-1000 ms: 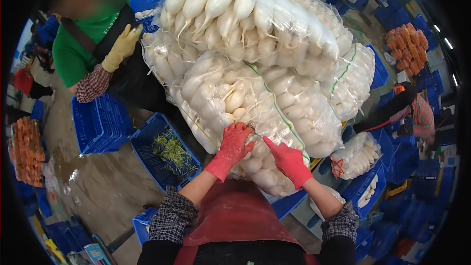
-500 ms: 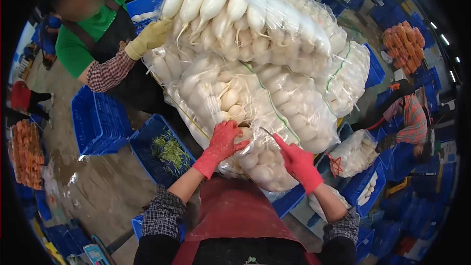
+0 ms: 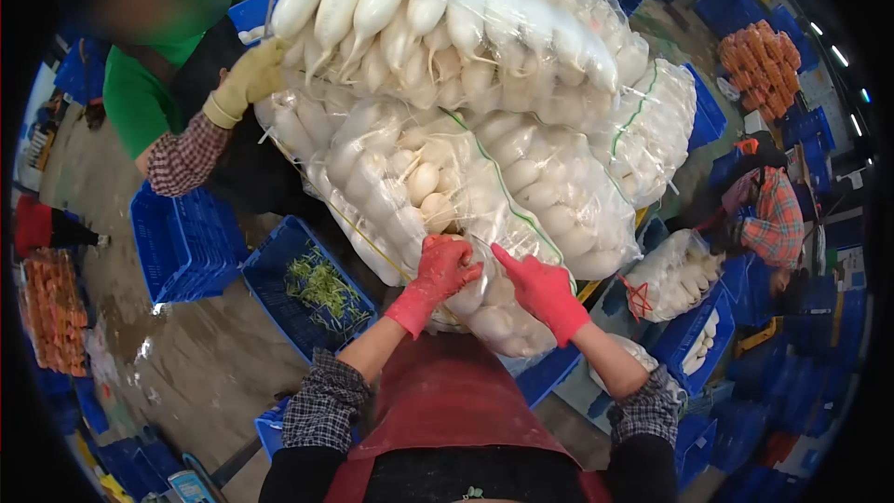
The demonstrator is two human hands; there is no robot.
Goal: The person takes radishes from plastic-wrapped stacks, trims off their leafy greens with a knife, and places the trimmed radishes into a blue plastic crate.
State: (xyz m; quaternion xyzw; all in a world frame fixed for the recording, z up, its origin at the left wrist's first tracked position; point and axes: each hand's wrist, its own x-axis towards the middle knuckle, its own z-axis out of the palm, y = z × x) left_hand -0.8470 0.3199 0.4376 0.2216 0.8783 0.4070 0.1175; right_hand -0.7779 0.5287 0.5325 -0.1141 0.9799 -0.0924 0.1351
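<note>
Clear plastic bags full of white radishes lie heaped in front of me. My left hand [image 3: 441, 278], in a red glove, is closed at the near edge of the torn opening in the front bag [image 3: 503, 214], with plastic pinched in its fingers. Bare radishes [image 3: 424, 183] show through that opening. Just to the right, my right hand [image 3: 540, 293], also red-gloved, is closed with its index finger stretched toward the left hand. The thin curved tool seen earlier in it is hardly visible now. A green string [image 3: 507, 188] crosses the bag.
At the upper left a co-worker's yellow-gloved hand [image 3: 250, 79] touches the top bag [image 3: 447, 28]. A blue crate [image 3: 303, 303] with green trimmings stands at lower left, beside stacked blue crates [image 3: 186, 237]. Another person [image 3: 773, 219] bends at the right near a smaller bag [image 3: 675, 278].
My right hand moved away from my left with the curved tool, then came back beside it. The co-worker's gloved hand went to the top bag's left end.
</note>
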